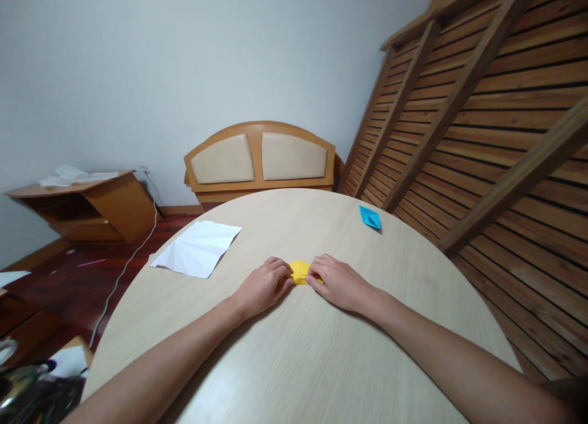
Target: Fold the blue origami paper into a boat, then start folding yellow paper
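Observation:
A small folded yellow paper (299, 271) lies flat on the round pale wooden table (294, 350), near its middle. My left hand (261, 285) presses on the paper's left side with curled fingers. My right hand (337, 280) pinches and presses its right side. Both hands touch the paper, which is partly hidden under the fingertips.
A creased white paper sheet (198, 247) lies to the left on the table. A small blue folded paper (370, 217) sits at the far right edge. Behind the table stand a wooden headboard (260, 160), a slatted bed frame (482, 117) and a low cabinet (87, 206).

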Action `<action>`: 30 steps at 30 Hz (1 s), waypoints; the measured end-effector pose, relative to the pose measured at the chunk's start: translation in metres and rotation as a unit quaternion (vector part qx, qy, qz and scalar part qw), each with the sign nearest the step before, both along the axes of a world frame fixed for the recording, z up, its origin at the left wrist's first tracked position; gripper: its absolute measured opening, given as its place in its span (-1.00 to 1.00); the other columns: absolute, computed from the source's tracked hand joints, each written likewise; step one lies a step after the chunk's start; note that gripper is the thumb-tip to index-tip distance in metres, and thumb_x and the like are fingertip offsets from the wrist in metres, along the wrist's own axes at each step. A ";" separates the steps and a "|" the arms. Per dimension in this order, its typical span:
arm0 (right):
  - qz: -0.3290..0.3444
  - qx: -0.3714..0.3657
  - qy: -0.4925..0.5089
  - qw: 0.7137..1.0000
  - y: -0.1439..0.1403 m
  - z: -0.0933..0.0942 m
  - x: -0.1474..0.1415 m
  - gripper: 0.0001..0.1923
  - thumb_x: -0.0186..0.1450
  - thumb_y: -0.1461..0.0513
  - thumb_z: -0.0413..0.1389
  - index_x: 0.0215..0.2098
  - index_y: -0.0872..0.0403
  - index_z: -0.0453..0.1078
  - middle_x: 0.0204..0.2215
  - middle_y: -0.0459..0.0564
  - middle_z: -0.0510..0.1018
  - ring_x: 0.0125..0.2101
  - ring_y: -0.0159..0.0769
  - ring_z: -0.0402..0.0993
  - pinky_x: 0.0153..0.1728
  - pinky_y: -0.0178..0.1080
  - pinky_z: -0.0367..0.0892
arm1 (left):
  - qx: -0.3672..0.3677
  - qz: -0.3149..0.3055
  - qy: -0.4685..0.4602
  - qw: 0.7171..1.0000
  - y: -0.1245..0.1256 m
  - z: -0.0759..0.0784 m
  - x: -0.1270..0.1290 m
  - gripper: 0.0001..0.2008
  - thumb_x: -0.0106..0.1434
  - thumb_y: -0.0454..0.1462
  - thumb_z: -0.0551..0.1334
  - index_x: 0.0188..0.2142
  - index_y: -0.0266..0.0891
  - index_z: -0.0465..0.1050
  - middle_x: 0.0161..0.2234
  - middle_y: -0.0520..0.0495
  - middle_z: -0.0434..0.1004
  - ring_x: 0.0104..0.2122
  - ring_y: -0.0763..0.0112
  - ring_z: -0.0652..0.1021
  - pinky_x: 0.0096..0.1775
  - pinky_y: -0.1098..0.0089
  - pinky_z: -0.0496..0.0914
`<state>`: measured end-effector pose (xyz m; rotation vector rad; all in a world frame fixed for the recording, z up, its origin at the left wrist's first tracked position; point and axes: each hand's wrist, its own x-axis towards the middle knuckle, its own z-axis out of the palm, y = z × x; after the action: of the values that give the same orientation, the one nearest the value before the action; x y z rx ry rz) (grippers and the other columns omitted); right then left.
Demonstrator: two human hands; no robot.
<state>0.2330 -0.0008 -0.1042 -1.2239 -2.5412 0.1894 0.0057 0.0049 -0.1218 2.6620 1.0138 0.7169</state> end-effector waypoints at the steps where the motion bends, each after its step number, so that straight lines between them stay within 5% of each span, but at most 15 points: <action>1: -0.006 0.001 0.004 1.000 0.000 -0.001 -0.001 -0.79 0.42 0.23 0.01 -0.34 0.10 0.42 -0.33 0.04 0.54 -0.23 -0.22 0.40 -0.24 -0.23 0.24 | 0.001 0.005 -0.002 1.000 0.000 0.000 0.000 -0.80 0.42 -0.21 0.10 -0.22 -0.24 0.46 -0.20 -0.17 0.54 -0.12 0.23 0.49 -0.07 0.22 0.45; 8: -0.004 -0.004 0.032 0.999 0.003 -0.005 -0.001 -0.91 0.39 0.28 0.06 -0.25 0.07 0.41 -0.30 0.00 0.55 -0.23 -0.24 0.40 -0.25 -0.24 0.24 | 0.001 0.052 0.022 0.998 -0.001 0.002 0.001 -0.84 0.40 -0.25 0.13 -0.23 -0.26 0.46 -0.20 -0.16 0.53 -0.14 0.23 0.48 -0.09 0.23 0.46; 18: 0.063 0.021 -0.038 0.997 0.004 -0.001 0.001 -0.76 0.41 0.29 0.05 -0.08 0.00 0.54 -0.26 0.03 0.52 -0.19 -0.22 0.41 -0.22 -0.23 0.27 | 0.021 0.089 0.060 0.994 -0.002 0.002 0.001 -0.87 0.38 -0.26 0.14 -0.23 -0.25 0.42 -0.24 -0.15 0.51 -0.16 0.23 0.47 -0.14 0.26 0.46; 25: 0.080 0.020 -0.044 0.996 0.002 0.003 0.002 -0.71 0.41 0.27 0.03 0.00 -0.04 0.53 -0.26 0.04 0.51 -0.19 -0.20 0.39 -0.22 -0.22 0.28 | 0.049 0.008 0.097 0.994 0.000 0.003 -0.001 -0.70 0.35 -0.43 0.09 -0.06 -0.16 0.52 -0.06 -0.11 0.56 -0.07 0.24 0.50 -0.06 0.24 0.47; 30: 0.119 0.032 -0.052 0.991 0.004 0.008 0.009 -0.73 0.42 0.25 0.01 -0.12 -0.01 0.57 -0.28 0.04 0.51 -0.23 -0.21 0.39 -0.22 -0.22 0.27 | 0.054 -0.035 0.127 0.990 -0.001 0.008 -0.002 -0.66 0.29 -0.43 0.11 -0.01 -0.18 0.49 0.01 -0.13 0.53 -0.02 0.20 0.51 0.00 0.18 0.46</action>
<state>0.2422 0.0032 -0.0964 -0.9267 -2.7586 0.0982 0.0034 0.0037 -0.1139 2.9243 0.9567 0.4364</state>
